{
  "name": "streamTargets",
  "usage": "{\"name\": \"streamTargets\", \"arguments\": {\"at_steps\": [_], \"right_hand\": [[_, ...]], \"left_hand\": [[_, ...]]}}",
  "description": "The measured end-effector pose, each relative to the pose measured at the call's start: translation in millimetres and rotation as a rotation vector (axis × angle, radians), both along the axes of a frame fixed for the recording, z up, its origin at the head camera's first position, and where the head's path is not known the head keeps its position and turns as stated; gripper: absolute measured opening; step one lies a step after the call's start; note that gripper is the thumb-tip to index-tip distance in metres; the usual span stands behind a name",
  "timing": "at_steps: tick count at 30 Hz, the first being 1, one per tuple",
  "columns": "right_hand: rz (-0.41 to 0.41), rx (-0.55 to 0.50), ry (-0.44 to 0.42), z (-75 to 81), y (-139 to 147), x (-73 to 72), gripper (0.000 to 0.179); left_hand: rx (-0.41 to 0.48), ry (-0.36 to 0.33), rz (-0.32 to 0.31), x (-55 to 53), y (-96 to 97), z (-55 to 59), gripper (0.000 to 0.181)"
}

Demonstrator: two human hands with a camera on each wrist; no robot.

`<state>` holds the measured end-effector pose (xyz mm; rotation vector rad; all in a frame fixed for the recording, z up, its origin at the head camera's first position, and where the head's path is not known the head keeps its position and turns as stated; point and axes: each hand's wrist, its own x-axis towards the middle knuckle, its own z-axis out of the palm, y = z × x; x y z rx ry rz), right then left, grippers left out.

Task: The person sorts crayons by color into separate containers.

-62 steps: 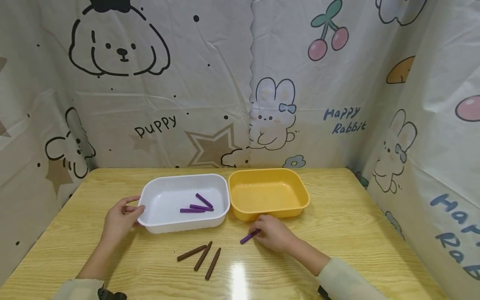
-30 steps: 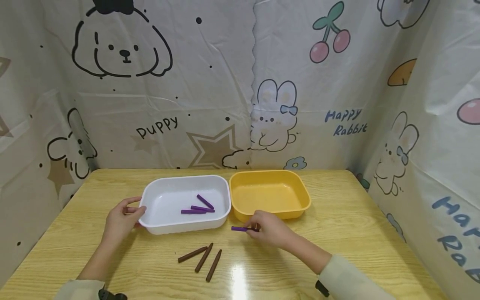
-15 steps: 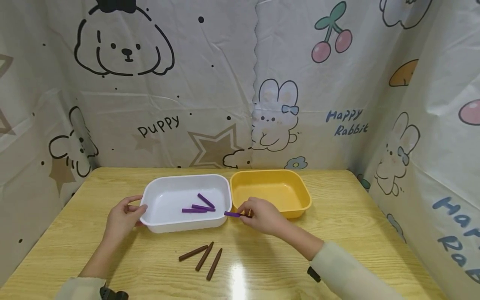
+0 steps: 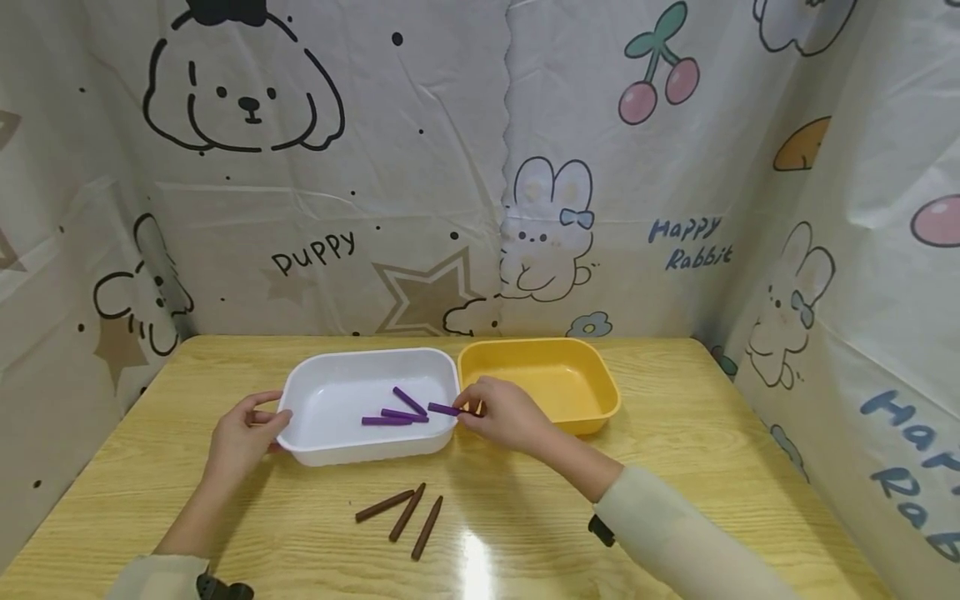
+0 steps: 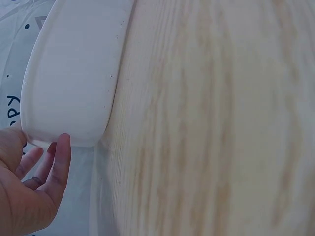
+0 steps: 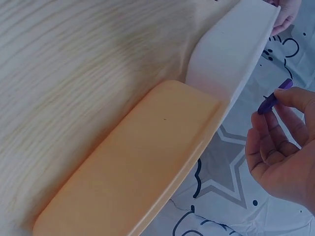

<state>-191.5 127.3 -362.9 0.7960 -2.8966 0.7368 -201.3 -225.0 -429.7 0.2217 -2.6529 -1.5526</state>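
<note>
A purple crayon is pinched between thumb and fingers of my right hand, above the right rim of the white plastic tray. In the right wrist view this crayon sticks out past the fingertips. Several more purple crayons lie inside the tray, one of them a slanted crayon. My left hand grips the tray's left end, thumb at the rim; in the left wrist view the fingers bend against its outer wall.
A yellow tray stands right against the white one. In front of them, three brown crayons lie on the wooden table. A printed cloth hangs behind and at the sides.
My right hand has carried the purple crayon up and left, from the table before the yellow tray to above the white tray's right rim. The left hand keeps its hold.
</note>
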Motion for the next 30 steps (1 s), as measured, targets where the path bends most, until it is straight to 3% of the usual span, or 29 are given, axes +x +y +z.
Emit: {"name": "streamTargets", "arguments": {"at_steps": [16,30], "right_hand": [[0.016,0.013,-0.019,1.3,-22,-20.4,0.014],[-0.028,0.033,-0.043,-5.5,-43,-40.7,0.015]], "left_hand": [[0.001,0.002,-0.010,1.6,0.7,2.2,0.049],[0.009,-0.002,0.006,2.3,1.2,0.3,0.049]]}}
